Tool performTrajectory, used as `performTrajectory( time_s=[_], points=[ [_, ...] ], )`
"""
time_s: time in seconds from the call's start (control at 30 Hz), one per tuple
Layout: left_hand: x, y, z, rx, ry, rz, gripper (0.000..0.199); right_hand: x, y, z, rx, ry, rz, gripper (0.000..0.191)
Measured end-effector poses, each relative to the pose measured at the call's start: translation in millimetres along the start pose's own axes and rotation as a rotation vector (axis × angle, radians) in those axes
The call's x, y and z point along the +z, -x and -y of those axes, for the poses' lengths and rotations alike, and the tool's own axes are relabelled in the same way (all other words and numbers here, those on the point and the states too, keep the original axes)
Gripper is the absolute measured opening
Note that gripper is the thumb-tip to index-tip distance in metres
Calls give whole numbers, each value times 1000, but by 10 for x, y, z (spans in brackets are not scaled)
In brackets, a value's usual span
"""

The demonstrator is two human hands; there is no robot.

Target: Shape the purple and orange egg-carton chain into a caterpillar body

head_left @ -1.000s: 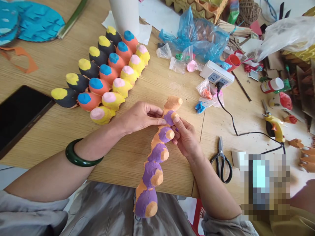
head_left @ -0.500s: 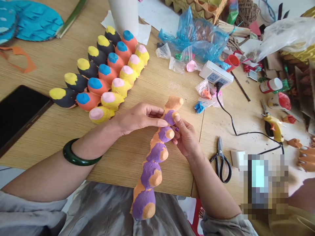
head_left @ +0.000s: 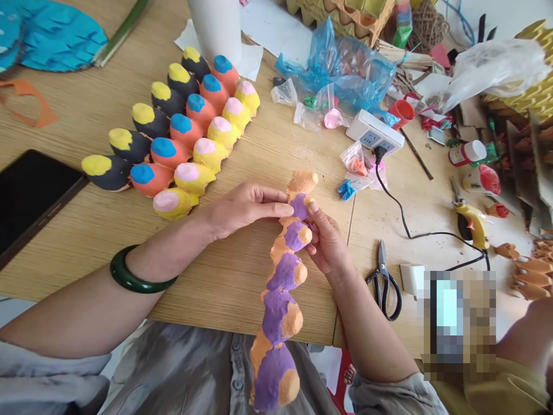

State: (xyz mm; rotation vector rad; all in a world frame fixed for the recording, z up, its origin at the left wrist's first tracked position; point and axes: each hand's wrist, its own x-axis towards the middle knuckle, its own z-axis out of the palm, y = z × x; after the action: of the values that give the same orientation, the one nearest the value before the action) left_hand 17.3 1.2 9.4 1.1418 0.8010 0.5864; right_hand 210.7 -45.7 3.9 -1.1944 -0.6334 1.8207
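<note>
Between my hands is an egg carton strip (head_left: 285, 271), a row of bumps coated in purple with orange tips and edges; its near end hangs past the table edge over my lap. My left hand (head_left: 254, 210) grips the strip near its far end, thumb on the purple surface. My right hand (head_left: 326, 236) is closed on the other side, thumb by the tip of a purple bump, with a small purple bit at its fingers. The farthest bump is orange all over. To the left stand coated egg carton rows: black with yellow tips (head_left: 129, 144), orange with blue tips (head_left: 170, 151), yellow with pink tips (head_left: 194, 176).
A phone (head_left: 34, 202) lies at left. On the right are scissors (head_left: 383, 282), a power strip (head_left: 375, 134) with a black cord, a yellow glue gun (head_left: 475, 222) and small clay bags (head_left: 356, 161). A blue plastic bag (head_left: 345, 69) lies behind. Another person's arm (head_left: 525, 340) shows at right.
The near end of the strip has swung to the right and a little lower. Both hands keep their hold at the far end. The view has shifted slightly.
</note>
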Motion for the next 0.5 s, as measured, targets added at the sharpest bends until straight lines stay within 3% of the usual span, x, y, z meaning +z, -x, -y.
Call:
performTrajectory(
  time_s=[0.13,0.3,0.5],
  points=[
    [-38,-14,14,-20,10,-10,22,26,21,-22,-21,14,-15,58],
    [-79,-27,16,-18,-155,-52,24,67,55,-66,-60,56,-61,55],
    [-9,-3,9,-20,-214,-125,28,66,59,-79,-80,91,-73,54]
  ],
)
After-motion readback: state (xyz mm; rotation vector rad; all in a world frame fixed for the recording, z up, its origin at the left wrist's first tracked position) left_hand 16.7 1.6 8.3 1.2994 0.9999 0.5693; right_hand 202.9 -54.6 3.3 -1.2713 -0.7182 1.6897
